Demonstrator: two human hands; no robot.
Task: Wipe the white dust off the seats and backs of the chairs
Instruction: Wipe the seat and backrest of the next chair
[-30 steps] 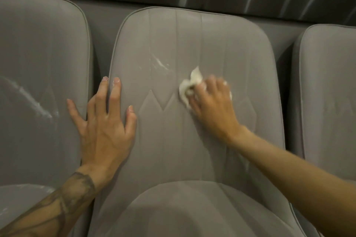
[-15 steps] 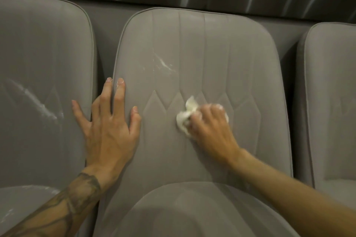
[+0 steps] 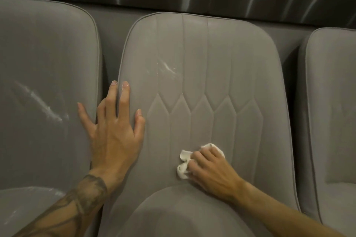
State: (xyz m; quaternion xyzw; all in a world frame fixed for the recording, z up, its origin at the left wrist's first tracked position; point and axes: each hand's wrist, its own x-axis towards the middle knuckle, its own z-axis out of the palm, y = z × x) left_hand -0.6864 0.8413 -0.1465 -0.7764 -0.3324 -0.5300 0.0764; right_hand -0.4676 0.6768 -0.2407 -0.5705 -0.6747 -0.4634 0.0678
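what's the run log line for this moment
step: wiping middle chair back | right hand: grips cloth, low on back | left hand: flat on left edge | dust: streaks on upper back

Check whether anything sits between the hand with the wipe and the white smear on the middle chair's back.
Nothing visible does. The right hand holds the wipe low on the middle chair's back; the white smear lies up-left, only bare upholstery between. The left hand rests at the back's left edge, off that path.

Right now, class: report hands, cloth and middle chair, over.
Left hand flat across middle chair back, left edge. Right hand grips white cloth low on that back. White streaks upper left, unwiped. Nothing blocking.
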